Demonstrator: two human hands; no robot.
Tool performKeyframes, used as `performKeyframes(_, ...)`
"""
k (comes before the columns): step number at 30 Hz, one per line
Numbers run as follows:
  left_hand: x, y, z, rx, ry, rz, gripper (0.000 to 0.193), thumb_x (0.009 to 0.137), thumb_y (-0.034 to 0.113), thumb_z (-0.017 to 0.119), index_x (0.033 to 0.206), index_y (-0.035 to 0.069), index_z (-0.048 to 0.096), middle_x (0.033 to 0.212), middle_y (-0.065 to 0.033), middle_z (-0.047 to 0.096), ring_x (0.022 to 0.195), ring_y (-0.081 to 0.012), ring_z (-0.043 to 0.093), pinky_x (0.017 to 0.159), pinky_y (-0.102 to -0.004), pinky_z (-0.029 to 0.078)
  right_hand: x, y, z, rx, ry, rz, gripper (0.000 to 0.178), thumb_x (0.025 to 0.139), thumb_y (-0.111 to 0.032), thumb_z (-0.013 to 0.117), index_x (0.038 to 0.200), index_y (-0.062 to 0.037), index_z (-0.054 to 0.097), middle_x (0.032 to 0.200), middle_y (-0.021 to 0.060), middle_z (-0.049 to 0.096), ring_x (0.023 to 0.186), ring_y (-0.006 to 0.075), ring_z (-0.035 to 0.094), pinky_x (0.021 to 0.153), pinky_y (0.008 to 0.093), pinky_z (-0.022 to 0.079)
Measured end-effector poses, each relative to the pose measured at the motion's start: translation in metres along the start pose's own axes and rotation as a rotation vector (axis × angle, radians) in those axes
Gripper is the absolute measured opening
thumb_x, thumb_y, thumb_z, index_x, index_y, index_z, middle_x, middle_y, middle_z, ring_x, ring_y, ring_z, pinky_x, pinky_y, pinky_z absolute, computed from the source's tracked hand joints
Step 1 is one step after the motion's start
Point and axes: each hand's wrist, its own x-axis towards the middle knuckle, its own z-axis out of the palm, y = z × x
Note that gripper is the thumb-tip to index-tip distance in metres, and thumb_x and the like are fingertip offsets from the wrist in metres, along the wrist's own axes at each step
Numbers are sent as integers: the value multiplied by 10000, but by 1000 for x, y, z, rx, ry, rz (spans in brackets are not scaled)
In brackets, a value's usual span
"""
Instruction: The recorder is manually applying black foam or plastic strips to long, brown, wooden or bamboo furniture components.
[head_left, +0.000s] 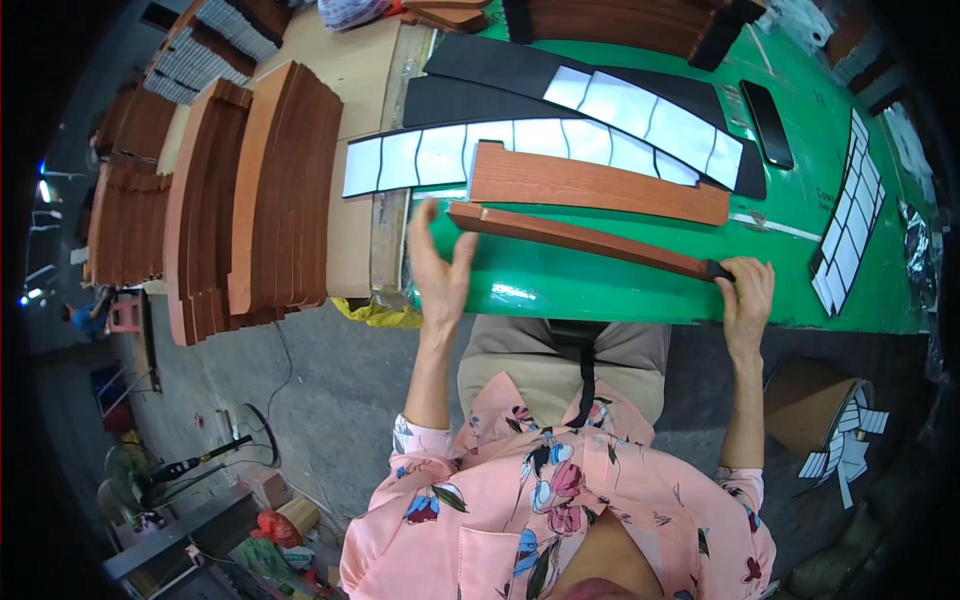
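Observation:
A narrow reddish-brown wooden slat [590, 240], seen on its edge, slants across the front of the green table [620, 298]. At its right end, beside a small black piece, my right hand [746, 300] pinches it between thumb and fingers. My left hand [440, 275] is at the slat's left end with thumb and fingers apart; whether the thumb touches the wood I cannot tell. Just behind lies a flat wooden board [600, 184] with a dark patch at its upper left corner. It partly covers a white pad strip [410, 160] divided by black lines.
More white strips [660, 115] and black sheets [480, 68] overlap farther back. A black phone [767, 123] and another white gridded strip [850, 215] lie at right. Tall stacks of curved wooden boards [285, 190] stand at left. White scraps spill from a bin [808, 395] on the floor.

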Motion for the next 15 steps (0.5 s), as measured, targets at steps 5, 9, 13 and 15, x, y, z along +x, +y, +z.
performKeyframes(5, -6, -8, 0, -68, -185, -114, 320, 816, 68, 653, 1113, 3, 556, 1057, -139, 576, 932, -249, 570, 798, -341, 462, 9, 5, -14, -66, -72, 43, 203, 751, -31, 660, 948, -31, 613, 976, 78, 613, 1000, 276, 550, 964, 433, 362)
performKeyframes(9, -15, -10, 11, -206, -161, -31, 285, 777, 17, 676, 1047, 3, 585, 995, -125, 587, 864, -238, 577, 731, -323, 474, 49, -7, -30, 86, -115, 146, 196, 817, -40, 615, 1010, -12, 626, 1009, 87, 630, 985, 251, 571, 860, 361, 434)
performKeyframes(13, -23, -4, 29, -312, -235, -34, 282, 768, 14, 684, 1031, 24, 584, 1007, -88, 575, 855, -183, 537, 723, -282, 440, 103, -32, -3, 271, -247, 147, 162, 851, -54, 570, 993, 0, 627, 947, 111, 643, 825, 235, 627, 724, 316, 478)
performKeyframes(15, -27, -8, 27, -336, -255, -5, 271, 764, 6, 681, 1016, 25, 582, 996, -85, 564, 841, -182, 525, 726, -284, 432, 127, -37, 29, 235, -361, -36, 131, 857, -59, 553, 942, -3, 636, 941, 122, 645, 842, 286, 622, 730, 340, 477)
